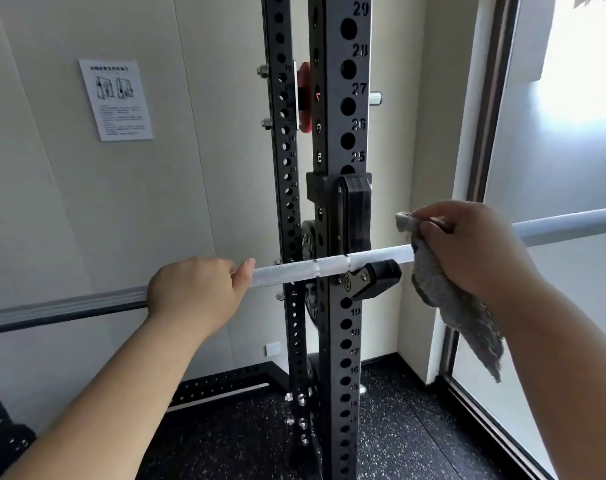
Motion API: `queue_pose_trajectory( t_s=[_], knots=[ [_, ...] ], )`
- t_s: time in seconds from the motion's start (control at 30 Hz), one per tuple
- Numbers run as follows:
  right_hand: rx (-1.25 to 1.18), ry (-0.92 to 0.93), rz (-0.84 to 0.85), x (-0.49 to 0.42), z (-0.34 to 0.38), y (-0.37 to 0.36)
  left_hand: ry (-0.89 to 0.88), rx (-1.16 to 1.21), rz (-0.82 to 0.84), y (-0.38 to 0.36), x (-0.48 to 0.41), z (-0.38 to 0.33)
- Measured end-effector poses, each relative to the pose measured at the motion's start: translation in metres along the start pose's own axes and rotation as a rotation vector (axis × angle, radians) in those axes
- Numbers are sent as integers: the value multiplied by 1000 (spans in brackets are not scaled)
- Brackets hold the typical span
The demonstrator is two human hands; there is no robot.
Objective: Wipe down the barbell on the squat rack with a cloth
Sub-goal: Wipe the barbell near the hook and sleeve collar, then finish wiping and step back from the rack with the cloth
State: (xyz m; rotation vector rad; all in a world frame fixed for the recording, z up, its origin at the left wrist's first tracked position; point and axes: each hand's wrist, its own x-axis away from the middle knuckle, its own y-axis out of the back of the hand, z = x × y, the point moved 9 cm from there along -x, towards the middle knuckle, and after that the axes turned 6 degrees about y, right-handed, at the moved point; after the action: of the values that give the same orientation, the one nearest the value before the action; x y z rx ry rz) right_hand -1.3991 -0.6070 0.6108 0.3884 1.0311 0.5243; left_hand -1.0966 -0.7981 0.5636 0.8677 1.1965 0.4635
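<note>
The fingers (433, 228) of the right hand (471, 244) are curled together, bunching a grey cloth (445, 292) against the barbell (294, 272) just to the right of the J-hook (376, 276). A small tuft of cloth pokes out above the knuckles and a long tail hangs below the bar. Whether the fingers close fully round the shaft cannot be told, since the hand and the cloth hide it there. The bar runs through that grip, so the thing to be wiped lies directly under the fingers rather than off to any side. Its long axis crosses the view from lower left to upper right, resting in the J-hook on the way. Any stroke therefore has to travel along that line: outward to the right of the J-hook, where bare shaft shows beyond the wrist, or back left until the cloth meets the hook. To the left of the J-hook the left hand (194, 292) wraps the shaft, with its fingers folded over the top and its thumb (243, 276) lying along the knurled section. It probably steadies the bar against rolling. The right hand is clearly the working one, since it alone carries the cloth, and the stretch between the left hand and the J-hook is out of its reach unless the cloth is lifted across. Behind the J-hook stands the numbered black rack upright (345, 341) that carries it.
</note>
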Motion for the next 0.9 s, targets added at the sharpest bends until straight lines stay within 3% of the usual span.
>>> queue_pose_trajectory(
  t_s=[0.07,0.2,0.3,0.47,0.63,0.7,0.8,0.9],
  knots=[
    [107,0,48,1,22,-6,-6,16,-17,1,1,0],
    [466,50,373,14,70,-61,-10,7,-52,1,4,0],
    [621,121,408,29,112,-88,-18,-34,-77,-1,2,-2],
    [478,344,387,61,164,-135,4,-42,-17,-2,0,-1],
    [456,139,261,58,94,-116,46,-32,15,-4,-4,0],
    [450,221,207,63,100,-133,66,-12,3,-2,-6,0],
    [131,434,116,81,131,-165,77,15,28,-1,-7,-1],
    [0,492,132,86,125,-174,-52,119,-42,7,10,-1]
  ],
)
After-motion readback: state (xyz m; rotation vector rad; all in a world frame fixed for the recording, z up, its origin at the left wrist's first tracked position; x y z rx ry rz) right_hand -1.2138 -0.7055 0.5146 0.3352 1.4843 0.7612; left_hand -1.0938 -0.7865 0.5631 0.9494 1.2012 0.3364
